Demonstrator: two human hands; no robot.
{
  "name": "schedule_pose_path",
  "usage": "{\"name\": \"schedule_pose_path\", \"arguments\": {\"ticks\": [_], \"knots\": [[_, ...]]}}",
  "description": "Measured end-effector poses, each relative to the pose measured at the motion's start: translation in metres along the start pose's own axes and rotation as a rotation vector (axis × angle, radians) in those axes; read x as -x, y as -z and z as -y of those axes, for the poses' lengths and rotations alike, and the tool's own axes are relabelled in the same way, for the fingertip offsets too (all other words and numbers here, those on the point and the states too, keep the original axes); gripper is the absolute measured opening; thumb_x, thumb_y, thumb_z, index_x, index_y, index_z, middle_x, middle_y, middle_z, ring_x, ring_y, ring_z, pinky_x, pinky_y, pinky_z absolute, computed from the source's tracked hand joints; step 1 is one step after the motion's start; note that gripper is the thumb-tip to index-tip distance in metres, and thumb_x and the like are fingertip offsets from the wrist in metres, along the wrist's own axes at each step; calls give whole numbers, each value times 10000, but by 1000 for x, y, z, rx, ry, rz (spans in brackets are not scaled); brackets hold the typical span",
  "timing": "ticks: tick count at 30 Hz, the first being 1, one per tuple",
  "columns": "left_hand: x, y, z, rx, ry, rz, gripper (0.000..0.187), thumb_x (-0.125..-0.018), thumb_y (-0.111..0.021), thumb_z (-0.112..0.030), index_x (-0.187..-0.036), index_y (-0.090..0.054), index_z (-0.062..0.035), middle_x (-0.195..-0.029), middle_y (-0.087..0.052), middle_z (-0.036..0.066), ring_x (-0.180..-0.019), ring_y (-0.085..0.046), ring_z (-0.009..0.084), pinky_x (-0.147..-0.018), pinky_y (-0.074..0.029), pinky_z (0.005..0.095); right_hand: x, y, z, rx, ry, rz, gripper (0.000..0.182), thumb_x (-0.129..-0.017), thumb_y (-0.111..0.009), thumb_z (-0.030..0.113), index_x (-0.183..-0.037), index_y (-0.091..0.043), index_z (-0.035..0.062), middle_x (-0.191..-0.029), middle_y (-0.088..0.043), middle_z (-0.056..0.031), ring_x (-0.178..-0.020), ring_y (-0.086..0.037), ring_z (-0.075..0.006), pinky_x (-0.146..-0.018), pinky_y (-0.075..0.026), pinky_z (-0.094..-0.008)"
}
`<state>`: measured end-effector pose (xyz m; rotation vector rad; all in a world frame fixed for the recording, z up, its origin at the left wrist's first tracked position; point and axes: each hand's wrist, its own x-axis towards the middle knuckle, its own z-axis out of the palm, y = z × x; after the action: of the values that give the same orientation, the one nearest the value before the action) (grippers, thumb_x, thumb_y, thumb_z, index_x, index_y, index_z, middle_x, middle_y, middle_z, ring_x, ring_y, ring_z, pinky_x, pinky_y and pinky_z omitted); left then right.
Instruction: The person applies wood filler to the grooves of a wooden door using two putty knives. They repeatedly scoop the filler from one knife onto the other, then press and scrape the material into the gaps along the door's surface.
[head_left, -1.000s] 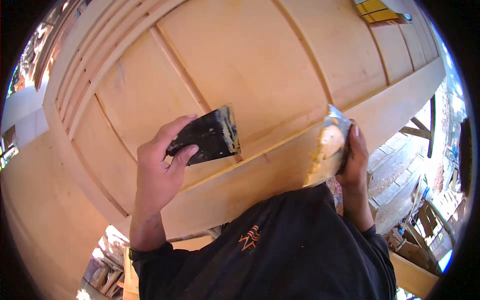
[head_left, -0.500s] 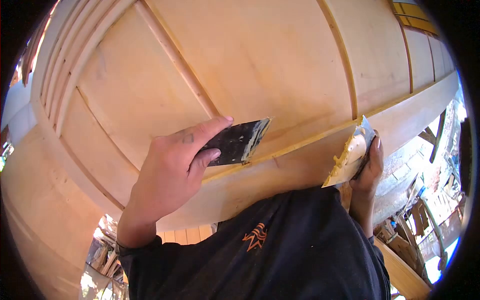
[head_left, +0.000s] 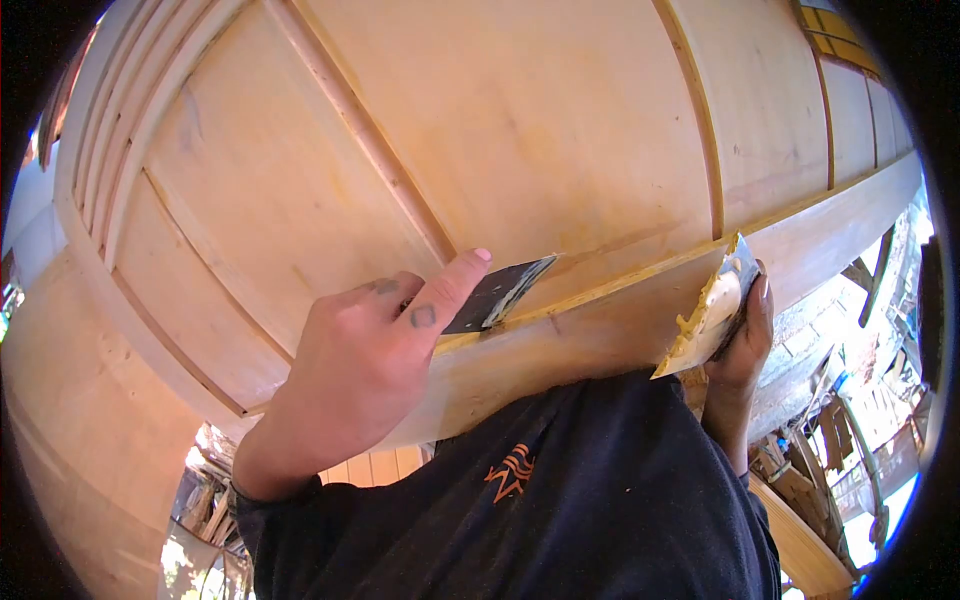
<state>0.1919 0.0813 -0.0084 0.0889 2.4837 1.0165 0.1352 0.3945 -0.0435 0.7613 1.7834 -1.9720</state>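
Note:
My left hand [head_left: 370,355] is closed on a dark flat scraper [head_left: 490,298], its index finger stretched along the top and its thumb hidden. Pale filler smears the scraper's far end, which lies at a yellowish seam [head_left: 620,284] on the wooden structure; firm contact is hard to judge. On the right, my right hand [head_left: 746,345] grips a flat metal spreader [head_left: 746,266], held tilted near my chest. Thick yellow-beige filler [head_left: 716,302] covers its face and bulges along the left edge.
Large pale wooden panels [head_left: 560,130] curve overhead and ahead, divided by raised wooden strips [head_left: 365,135]. Below the seam runs a long smooth plank [head_left: 590,335]. Scrap wood [head_left: 800,490] lies at lower right, beside a thick beam [head_left: 800,540].
My left hand and the scraper have shifted slightly right and down, and the hand has turned so its thumb no longer shows. My right hand stays almost in place.

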Motion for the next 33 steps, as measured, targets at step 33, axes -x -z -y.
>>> {"name": "schedule_pose_path", "arguments": {"ticks": [33], "knots": [[9,15,-13,81,61,-166,462,-696,-670,20,-1128,-577,-116,-738,-621,137,-626,-620,254,-563,-467,324,-5,28,-8,-73,8,229,402,-974,-305,336,-1202,-440,33,-1116,-550,-110,-1025,-543,-193,-894,-434,-340]]}}
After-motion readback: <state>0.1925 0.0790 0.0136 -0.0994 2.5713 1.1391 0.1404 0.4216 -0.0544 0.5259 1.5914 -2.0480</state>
